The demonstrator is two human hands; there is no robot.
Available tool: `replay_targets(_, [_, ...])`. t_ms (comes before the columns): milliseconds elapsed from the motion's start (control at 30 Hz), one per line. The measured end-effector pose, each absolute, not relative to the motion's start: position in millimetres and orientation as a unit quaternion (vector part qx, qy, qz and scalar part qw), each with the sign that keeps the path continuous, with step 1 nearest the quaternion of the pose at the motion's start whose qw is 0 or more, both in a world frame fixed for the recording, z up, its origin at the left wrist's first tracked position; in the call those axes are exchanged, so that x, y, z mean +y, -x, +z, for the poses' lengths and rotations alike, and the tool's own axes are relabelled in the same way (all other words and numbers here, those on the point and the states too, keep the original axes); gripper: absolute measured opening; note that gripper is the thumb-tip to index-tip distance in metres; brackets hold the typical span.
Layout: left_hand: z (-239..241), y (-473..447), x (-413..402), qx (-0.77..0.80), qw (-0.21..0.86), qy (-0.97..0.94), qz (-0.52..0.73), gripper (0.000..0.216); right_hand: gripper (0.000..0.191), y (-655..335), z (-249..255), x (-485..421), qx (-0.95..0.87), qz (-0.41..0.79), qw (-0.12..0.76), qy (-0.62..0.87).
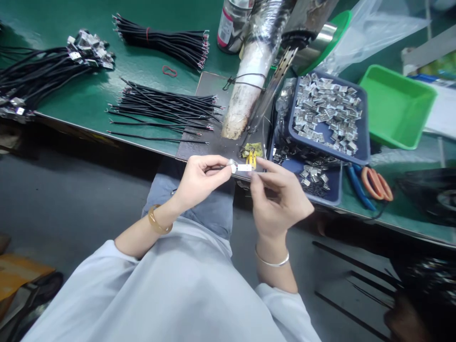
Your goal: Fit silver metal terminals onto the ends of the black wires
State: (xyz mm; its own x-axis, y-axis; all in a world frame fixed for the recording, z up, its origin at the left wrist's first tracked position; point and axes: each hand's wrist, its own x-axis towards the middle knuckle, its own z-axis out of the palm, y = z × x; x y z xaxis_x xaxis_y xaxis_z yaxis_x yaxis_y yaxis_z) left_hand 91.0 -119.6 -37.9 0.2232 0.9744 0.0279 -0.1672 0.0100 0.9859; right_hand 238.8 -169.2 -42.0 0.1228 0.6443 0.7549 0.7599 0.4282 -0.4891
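Observation:
My left hand (203, 179) pinches a black cable close to its end, with thumb and forefinger pressed together. From those fingertips a small white and silver connector (244, 167) points to the right. My right hand (280, 194) is at the connector's far end, thumb and middle finger together and forefinger stretched out above. Whether these fingers grip the connector or another small piece cannot be made out. Just behind the connector, a yellow fixture (251, 157) sits by a stained sponge (252, 148) on the dark work plate (188, 148).
Loose black cables (164, 109) lie left of a wrapped duct (245, 95); a tied cable bundle (164, 42) is behind. Metal shells fill a blue tray (365, 128). Further right are a green bin (395, 107) and orange-handled scissors (376, 184). Another person's head (423, 294) shows lower right.

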Motion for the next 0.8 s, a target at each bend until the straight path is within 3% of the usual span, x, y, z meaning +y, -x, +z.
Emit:
replay_targets(333, [-38, -102, -115, 0.429, 0.428, -0.602, 0.52, 0.012, 0.018, -232, -46, -151, -0.698, -0.136, 0.471, 0.522])
replay_targets(800, [-37, -103, -111, 0.427, 0.303, -0.661, 0.538, 0.013, 0.015, -229, -45, -144, -0.66, -0.025, 0.534, 0.528])
